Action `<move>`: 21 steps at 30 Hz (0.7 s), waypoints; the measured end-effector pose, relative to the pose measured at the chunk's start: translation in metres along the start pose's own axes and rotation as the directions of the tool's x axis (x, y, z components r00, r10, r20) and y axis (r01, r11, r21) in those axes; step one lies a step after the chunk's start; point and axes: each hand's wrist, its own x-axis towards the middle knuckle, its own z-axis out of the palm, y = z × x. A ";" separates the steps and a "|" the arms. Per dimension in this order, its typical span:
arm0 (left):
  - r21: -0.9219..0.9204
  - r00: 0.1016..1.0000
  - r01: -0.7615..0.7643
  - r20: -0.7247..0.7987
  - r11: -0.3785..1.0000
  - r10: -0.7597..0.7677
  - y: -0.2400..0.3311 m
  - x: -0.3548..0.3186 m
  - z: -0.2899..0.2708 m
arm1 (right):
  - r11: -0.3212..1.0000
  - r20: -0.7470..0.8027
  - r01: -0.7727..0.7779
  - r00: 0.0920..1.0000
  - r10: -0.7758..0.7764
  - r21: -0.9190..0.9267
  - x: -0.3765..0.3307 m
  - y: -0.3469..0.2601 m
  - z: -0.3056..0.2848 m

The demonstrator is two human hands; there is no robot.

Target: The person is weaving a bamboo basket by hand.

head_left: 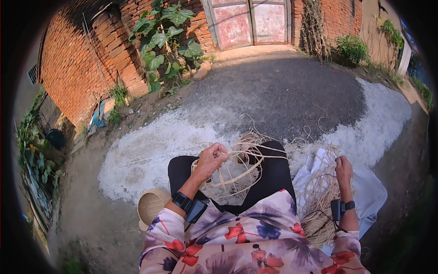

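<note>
A loose, open weave of pale straw-coloured cord [246, 176] lies over my lap, its loops bowed round and spread between my knees. My left hand [212, 159] is closed in a pinch on the cord at the weave's left side. Out to the right, my right hand [343, 170] has its fingers curled together beside a tangled heap of the same cord [315, 192]. Strands pass close to those fingertips, but what is between them is too small to make out. The heap rests on a white cloth [372, 187], with a thicker coil [317, 228] near my right forearm.
A round woven basket [153, 208] stands by my left elbow. Pale gravel [141, 150] and a darker grey patch [292, 96] cover the ground ahead. Beyond are a brick wall [77, 73], a leafy plant [166, 41] and a faded red double door [251, 23].
</note>
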 end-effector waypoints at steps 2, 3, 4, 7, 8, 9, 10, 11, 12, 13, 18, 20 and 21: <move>0.065 1.000 0.005 0.012 0.998 -0.006 0.002 0.000 0.000 | 0.989 -0.006 0.084 0.996 -0.085 -0.121 -0.001 0.032 0.009; 0.082 1.000 0.004 0.015 0.997 -0.005 0.003 -0.001 0.000 | 0.958 0.022 0.055 0.998 -0.051 -0.281 -0.003 0.038 0.013; 0.096 1.000 0.001 0.029 0.995 -0.004 0.004 -0.003 0.000 | 0.976 0.063 0.110 0.993 -0.100 -0.188 -0.008 0.035 0.018; 0.267 0.997 0.000 0.078 0.964 -0.022 0.008 -0.002 -0.002 | 0.953 0.066 0.245 0.963 -0.260 0.176 -0.028 -0.015 0.036; 0.290 0.996 0.011 0.082 0.957 -0.036 0.007 -0.002 -0.001 | 0.918 0.053 0.274 0.952 -0.300 0.286 -0.036 -0.041 0.040; 0.361 0.991 -0.116 0.099 0.925 0.086 0.007 -0.002 -0.002 | 0.869 0.034 0.301 0.940 -0.341 0.393 -0.045 -0.069 0.042; 0.423 0.969 -0.245 0.128 0.873 0.210 0.006 -0.001 -0.002 | 0.818 0.050 0.340 0.912 -0.407 0.463 -0.052 -0.096 0.042; 0.430 0.971 -0.237 0.126 0.871 0.202 0.005 0.000 -0.002 | 0.731 0.027 0.408 0.864 -0.502 0.547 -0.061 -0.123 0.043; 0.483 0.974 -0.222 0.148 0.847 0.172 0.003 0.001 -0.001 | 0.698 0.057 0.404 0.842 -0.536 0.591 -0.070 -0.149 0.045; 0.534 0.970 -0.238 0.174 0.811 0.170 0.001 0.002 -0.001 | 0.622 0.047 0.424 0.802 -0.595 0.658 -0.078 -0.172 0.046; 0.249 0.946 0.017 0.309 0.968 -0.096 -0.008 0.013 -0.005 | 0.416 -0.025 0.763 0.491 -0.871 0.494 -0.099 -0.249 0.065; 0.176 0.926 0.066 0.355 0.982 -0.126 -0.008 0.015 -0.007 | 0.445 0.128 0.818 0.429 -0.894 0.365 -0.104 -0.262 0.076; 0.185 0.926 0.034 0.365 0.982 -0.101 -0.008 0.015 -0.007 | 0.448 0.136 0.814 0.429 -0.893 0.369 -0.106 -0.267 0.083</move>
